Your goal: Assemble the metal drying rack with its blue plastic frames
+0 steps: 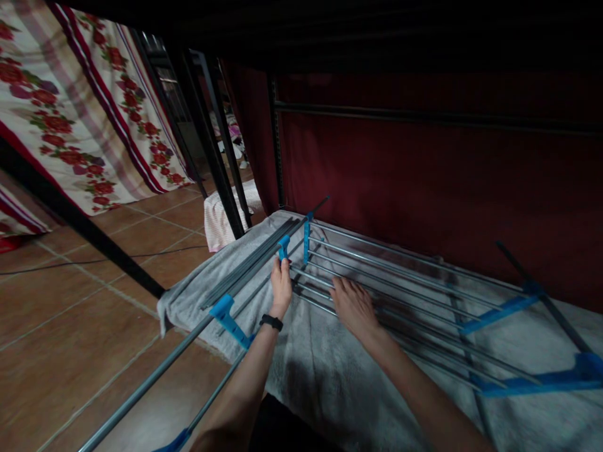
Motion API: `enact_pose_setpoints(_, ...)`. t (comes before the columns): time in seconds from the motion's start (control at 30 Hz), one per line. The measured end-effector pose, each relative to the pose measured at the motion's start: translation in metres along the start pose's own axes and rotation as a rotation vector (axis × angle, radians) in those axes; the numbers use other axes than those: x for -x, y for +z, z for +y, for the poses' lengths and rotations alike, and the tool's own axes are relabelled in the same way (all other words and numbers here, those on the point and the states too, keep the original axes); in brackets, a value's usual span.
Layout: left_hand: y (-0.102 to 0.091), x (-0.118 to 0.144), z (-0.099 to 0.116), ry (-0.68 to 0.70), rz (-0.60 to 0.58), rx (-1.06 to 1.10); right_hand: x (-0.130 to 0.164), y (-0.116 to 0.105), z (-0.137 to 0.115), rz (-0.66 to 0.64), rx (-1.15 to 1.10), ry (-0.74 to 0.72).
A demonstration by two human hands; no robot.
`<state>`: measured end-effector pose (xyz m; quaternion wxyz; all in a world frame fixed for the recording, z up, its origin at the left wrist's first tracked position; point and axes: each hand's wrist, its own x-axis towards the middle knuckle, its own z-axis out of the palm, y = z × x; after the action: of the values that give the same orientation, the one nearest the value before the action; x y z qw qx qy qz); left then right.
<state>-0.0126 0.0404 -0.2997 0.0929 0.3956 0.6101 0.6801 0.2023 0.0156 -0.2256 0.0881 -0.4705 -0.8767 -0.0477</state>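
Observation:
My left hand [281,285], with a black band on the wrist, is closed around the lower part of a blue plastic connector [283,245] at one end of a rack of metal rods. To its right, my right hand [353,306] lies palm down over the rack, its fingers bent over a metal rod [313,274]; the fingertips are partly hidden. The parallel rods run rightward to blue end brackets [532,382]. Another blue bracket [229,319] sits on a long tube to the left of my left forearm.
Loose grey rods [252,260] lie bundled on the grey blanket [325,383]. Black metal frame posts [207,132] stand at the left, with a dark red cloth [400,176] behind. A flowered curtain [89,107] hangs over the tiled floor [117,314].

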Motion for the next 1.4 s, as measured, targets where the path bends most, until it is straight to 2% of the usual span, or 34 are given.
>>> enact_pose_setpoints(0.13, 0.000, -0.001, 0.002, -0.025, -0.039, -0.001, 0.041, 0.011, 0.034, 0.081, 0.062, 0.085)
enact_pose_setpoints(0.27, 0.001, -0.001, 0.002, -0.025, -0.034, -0.005, 0.074, 0.019, 0.069, 0.178, 0.127, 0.108)
enact_pose_setpoints(0.47, 0.004, -0.003, 0.000, -0.062, -0.036, 0.036, 0.102, 0.025, 0.106, 0.256, 0.159, 0.111)
enact_pose_setpoints(0.77, 0.012, -0.011, -0.003, -0.150, -0.002, 0.067, 0.102, 0.022, 0.109, 0.230, 0.197, 0.120)
enact_pose_setpoints(1.0, 0.013, -0.015, -0.012, -0.129, 0.000, 0.047, 0.100, 0.019, 0.111, 0.180, 0.166, 0.100)
enact_pose_setpoints(1.4, 0.014, -0.015, -0.012, -0.128, -0.010, 0.076, 0.099, 0.016, 0.113, 0.135, 0.146, 0.110)
